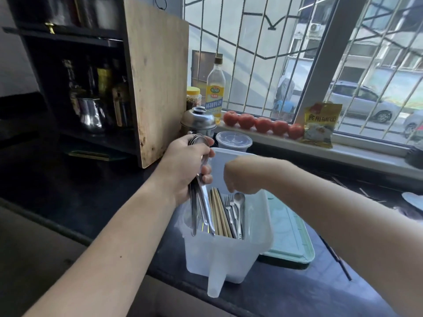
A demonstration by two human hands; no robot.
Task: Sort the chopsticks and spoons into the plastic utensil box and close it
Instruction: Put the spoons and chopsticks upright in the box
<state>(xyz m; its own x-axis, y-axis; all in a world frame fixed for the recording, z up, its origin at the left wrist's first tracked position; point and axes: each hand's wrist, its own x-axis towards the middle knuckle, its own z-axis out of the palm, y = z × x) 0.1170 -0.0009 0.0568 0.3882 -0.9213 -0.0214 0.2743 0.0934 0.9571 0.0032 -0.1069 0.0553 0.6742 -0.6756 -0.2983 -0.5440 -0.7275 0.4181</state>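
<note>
On the dark bench (68, 197) the translucent plastic utensil box (226, 255) stands open beside a pale green tray (295, 245), with wooden chopsticks (219, 213) and a few forks and a spoon (239, 202) upright inside. The left hand (185, 170) grips a bundle of metal spoons (201, 202), handles dipping into the box's left side. The right hand (238, 177) hovers over the box, fingers curled downward; I cannot tell whether it holds anything.

Two bare forearms in view, no sleeves visible up to the frame edge. Left hand (183, 170) and right hand (238, 177) carry no gloves, rings, watch or bands. A small dark mole sits on the left forearm.
</note>
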